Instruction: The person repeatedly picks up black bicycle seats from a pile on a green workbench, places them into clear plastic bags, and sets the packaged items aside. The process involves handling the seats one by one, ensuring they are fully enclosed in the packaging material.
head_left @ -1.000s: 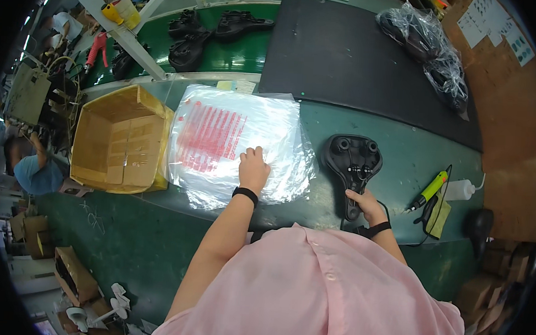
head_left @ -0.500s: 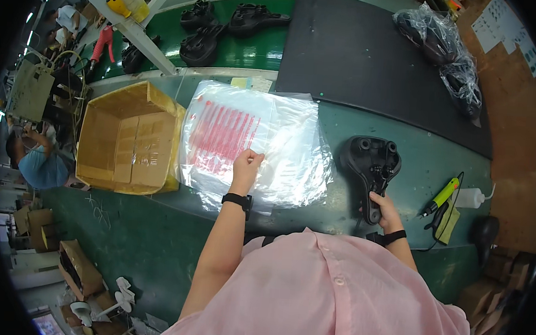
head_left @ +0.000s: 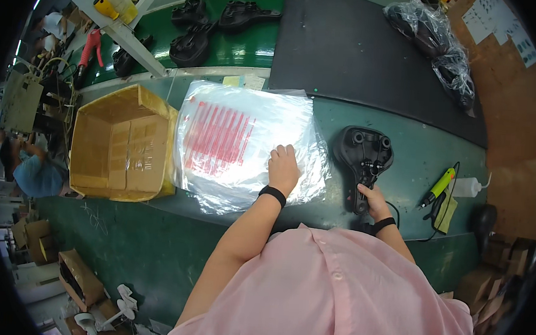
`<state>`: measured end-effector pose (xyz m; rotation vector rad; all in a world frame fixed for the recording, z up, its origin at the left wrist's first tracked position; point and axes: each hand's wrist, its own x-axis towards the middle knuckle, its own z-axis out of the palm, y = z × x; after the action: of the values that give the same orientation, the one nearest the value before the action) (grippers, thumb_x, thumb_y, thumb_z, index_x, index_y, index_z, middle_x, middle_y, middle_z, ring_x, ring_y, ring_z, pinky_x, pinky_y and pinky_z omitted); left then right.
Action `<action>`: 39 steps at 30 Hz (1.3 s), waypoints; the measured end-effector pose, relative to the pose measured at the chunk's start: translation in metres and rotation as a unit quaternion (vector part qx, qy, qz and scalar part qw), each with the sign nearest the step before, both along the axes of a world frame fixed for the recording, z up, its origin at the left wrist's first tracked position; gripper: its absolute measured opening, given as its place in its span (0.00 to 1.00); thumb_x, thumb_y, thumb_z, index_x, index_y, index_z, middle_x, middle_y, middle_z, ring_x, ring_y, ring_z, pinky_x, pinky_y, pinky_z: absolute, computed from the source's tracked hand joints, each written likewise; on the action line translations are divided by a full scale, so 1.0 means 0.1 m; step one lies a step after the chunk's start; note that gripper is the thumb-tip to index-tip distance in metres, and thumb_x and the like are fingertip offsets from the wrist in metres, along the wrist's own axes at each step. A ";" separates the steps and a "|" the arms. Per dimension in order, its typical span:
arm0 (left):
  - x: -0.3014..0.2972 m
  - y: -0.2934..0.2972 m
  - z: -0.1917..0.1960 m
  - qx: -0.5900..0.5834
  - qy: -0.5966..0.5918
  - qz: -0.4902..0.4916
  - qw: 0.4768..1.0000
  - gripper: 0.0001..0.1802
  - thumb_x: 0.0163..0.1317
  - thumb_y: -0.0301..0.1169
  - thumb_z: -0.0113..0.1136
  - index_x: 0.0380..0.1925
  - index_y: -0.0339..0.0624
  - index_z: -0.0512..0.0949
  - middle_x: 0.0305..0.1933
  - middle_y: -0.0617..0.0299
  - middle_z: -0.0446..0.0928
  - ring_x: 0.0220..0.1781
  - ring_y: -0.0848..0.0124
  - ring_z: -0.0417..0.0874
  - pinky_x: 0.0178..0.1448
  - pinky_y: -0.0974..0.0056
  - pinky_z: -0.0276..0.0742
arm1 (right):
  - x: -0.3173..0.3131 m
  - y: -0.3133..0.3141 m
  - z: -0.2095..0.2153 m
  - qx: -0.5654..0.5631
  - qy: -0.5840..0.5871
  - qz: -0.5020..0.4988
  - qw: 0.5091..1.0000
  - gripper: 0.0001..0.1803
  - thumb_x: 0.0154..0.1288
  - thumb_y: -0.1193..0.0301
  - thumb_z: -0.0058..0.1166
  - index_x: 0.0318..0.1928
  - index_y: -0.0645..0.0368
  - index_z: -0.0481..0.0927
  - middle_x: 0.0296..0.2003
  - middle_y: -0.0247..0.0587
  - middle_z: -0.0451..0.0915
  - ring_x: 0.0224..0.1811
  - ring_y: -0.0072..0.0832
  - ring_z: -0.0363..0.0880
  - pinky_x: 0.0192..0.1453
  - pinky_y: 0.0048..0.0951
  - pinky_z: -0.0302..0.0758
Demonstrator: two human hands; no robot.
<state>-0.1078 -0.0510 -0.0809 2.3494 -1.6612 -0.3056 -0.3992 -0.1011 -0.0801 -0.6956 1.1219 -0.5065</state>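
A stack of clear plastic bags [head_left: 208, 191] with red print lies flat on the green bench in front of me. My left hand [head_left: 284, 171] rests on its right part, fingers apart and a little bent, holding nothing. To the right, a black bicycle saddle [head_left: 362, 152] is underside up, its narrow nose toward me. My right hand [head_left: 373, 201] grips that nose, thumb on top; the fingers beneath are partly hidden.
An open cardboard box [head_left: 119, 189] stands left of the bags. Beyond lie a black mat [head_left: 348, 56], plastic-wrapped saddles [head_left: 435, 49] and several bare saddles [head_left: 192, 46]. At right are a green electric screwdriver [head_left: 440, 187] and a white squeeze bottle [head_left: 466, 187]. A person [head_left: 37, 172] sits far left.
My left hand has moved right across the bags, and its fingers have gone from pinched to spread. My right hand keeps hold of the saddle. The view has shifted slightly.
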 end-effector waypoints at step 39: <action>1.38 0.94 0.76 -0.250 0.713 0.217 0.618 0.16 0.64 0.27 0.58 0.20 0.46 0.65 0.28 0.67 0.73 0.31 0.78 0.76 0.38 0.71 0.76 | 1.87 -0.24 0.00 -0.111 0.008 0.088 0.990 0.24 0.54 0.72 0.66 0.50 0.65 0.75 0.40 0.38 0.81 0.40 0.24 0.79 0.46 0.27 0.75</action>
<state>0.0302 0.0428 -0.0053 1.1468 -0.2555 -1.0449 -0.2126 -0.1254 -0.0800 -0.9851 1.0171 -0.4805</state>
